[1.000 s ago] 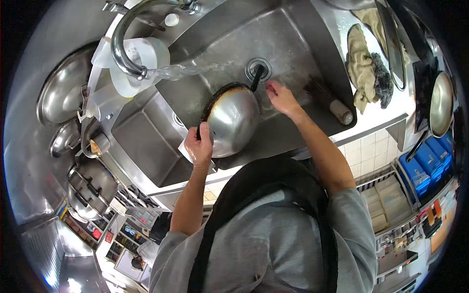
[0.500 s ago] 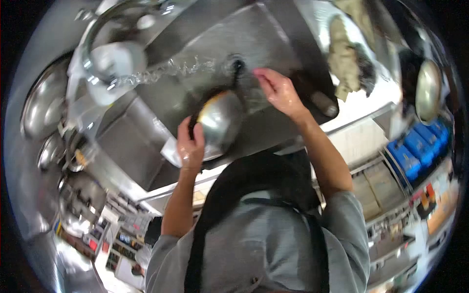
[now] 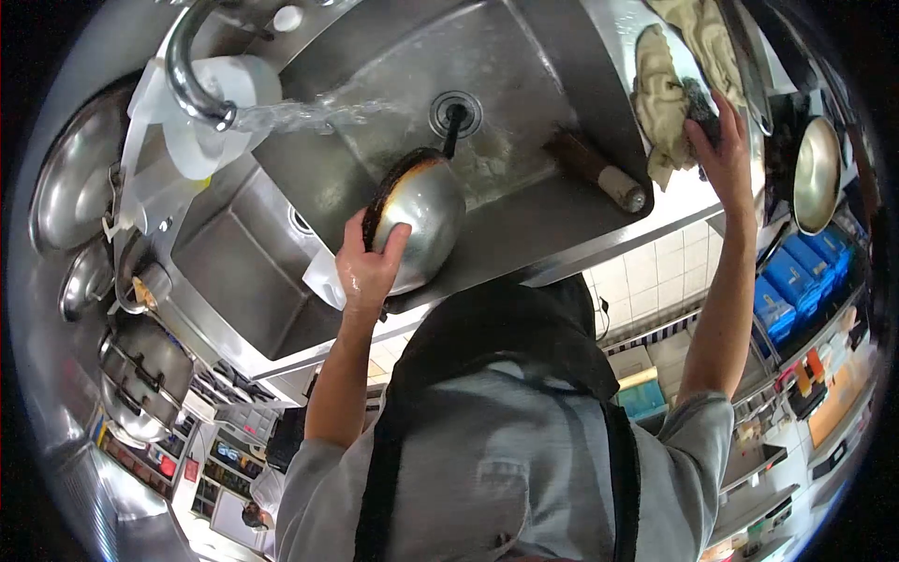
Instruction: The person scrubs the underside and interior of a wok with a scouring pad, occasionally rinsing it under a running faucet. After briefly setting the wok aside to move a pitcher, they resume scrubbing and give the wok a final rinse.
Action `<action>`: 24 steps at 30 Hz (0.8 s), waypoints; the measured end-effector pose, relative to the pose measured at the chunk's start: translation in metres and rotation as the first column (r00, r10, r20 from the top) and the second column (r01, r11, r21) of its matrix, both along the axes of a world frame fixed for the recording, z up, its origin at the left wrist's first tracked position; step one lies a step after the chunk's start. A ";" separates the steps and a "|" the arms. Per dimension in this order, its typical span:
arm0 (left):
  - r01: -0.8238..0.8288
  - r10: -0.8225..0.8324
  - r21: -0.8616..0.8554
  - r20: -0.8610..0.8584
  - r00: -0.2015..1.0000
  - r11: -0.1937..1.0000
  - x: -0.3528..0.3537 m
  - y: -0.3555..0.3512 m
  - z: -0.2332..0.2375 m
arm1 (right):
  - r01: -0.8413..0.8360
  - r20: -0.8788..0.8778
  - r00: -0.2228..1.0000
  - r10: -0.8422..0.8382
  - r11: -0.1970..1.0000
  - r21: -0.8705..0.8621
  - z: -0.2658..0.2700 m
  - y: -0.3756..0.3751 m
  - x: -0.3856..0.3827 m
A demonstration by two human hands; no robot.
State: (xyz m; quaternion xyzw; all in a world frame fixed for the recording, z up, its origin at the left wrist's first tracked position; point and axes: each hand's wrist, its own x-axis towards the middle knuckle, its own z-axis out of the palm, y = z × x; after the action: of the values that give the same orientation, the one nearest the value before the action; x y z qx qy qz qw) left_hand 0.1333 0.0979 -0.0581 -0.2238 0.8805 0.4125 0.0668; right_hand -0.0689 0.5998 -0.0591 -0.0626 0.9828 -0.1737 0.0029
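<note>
My left hand [image 3: 367, 262] grips the rim of a steel pan [image 3: 426, 225], thumb on its shiny outside. The pan is tilted in the large sink [image 3: 552, 66], its edge browned and blackened, its dark handle reaching towards the drain. At the right-hand counter, my right hand [image 3: 726, 159] has its thumb and fingers around a dark grey wire scourer [image 3: 698, 96], which is partly hidden by the hand. Beside the scourer lies a crumpled beige cloth [image 3: 657, 108].
Water runs from the curved faucet [image 3: 192, 89] into the sink. A brush with a pale handle [image 3: 618, 185] lies in the sink's right side. A white plastic jug [image 3: 192, 140] stands at left, near a smaller basin [image 3: 248, 253]. Another pan [image 3: 817, 178] sits far right.
My right hand has moved from over the sink to the right counter and taken hold of the scourer. My left hand still holds the pan in about the same place.
</note>
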 end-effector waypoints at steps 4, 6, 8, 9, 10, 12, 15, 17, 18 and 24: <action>-0.025 0.025 0.007 0.009 1.000 1.000 -0.001 0.002 0.002 | 0.322 0.338 0.906 -0.256 0.933 -0.158 0.006 0.000 0.009; -0.024 0.024 0.015 0.030 0.999 1.000 -0.002 0.002 0.005 | 0.309 0.126 0.951 -0.284 0.901 -0.303 -0.013 0.030 0.014; -0.030 0.029 0.022 0.052 0.998 0.999 -0.002 0.003 0.007 | 0.338 0.069 0.927 -0.368 0.743 -0.577 0.000 0.033 0.014; -0.017 0.016 0.024 0.038 0.999 1.000 -0.003 0.002 0.006 | 0.342 0.044 0.905 -0.423 0.662 -0.668 0.007 0.028 0.013; -0.005 0.004 0.026 0.023 1.000 1.000 -0.003 0.002 0.005 | 0.409 0.094 0.857 -0.507 0.559 -0.721 0.022 0.007 0.011; -0.003 0.003 0.006 0.037 0.999 1.000 -0.003 0.002 0.008 | 0.314 0.115 0.897 -0.427 0.432 -0.845 0.031 -0.040 0.012; -0.012 0.012 0.001 0.028 1.000 1.000 -0.003 0.000 0.007 | 0.258 0.296 0.953 -0.070 0.701 -0.665 0.005 -0.117 0.025; -0.026 0.026 0.019 0.008 1.000 0.999 -0.002 0.001 0.004 | -0.128 0.159 0.946 0.284 0.774 -0.620 -0.012 -0.184 0.038; -0.006 0.005 -0.024 -0.007 1.000 1.000 -0.002 0.000 0.003 | -0.270 0.179 0.872 0.456 0.752 -0.602 -0.024 -0.206 0.041; 0.028 -0.033 -0.096 -0.053 0.998 0.995 -0.006 -0.004 0.005 | -0.233 0.208 0.843 0.496 0.685 -0.690 -0.092 -0.300 0.081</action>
State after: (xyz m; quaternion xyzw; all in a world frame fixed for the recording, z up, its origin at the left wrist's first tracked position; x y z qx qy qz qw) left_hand 0.1272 0.0940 -0.0531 -0.2021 0.9039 0.3750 0.0384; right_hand 0.0124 0.2999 -0.1515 -0.2234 0.8094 -0.5024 0.2062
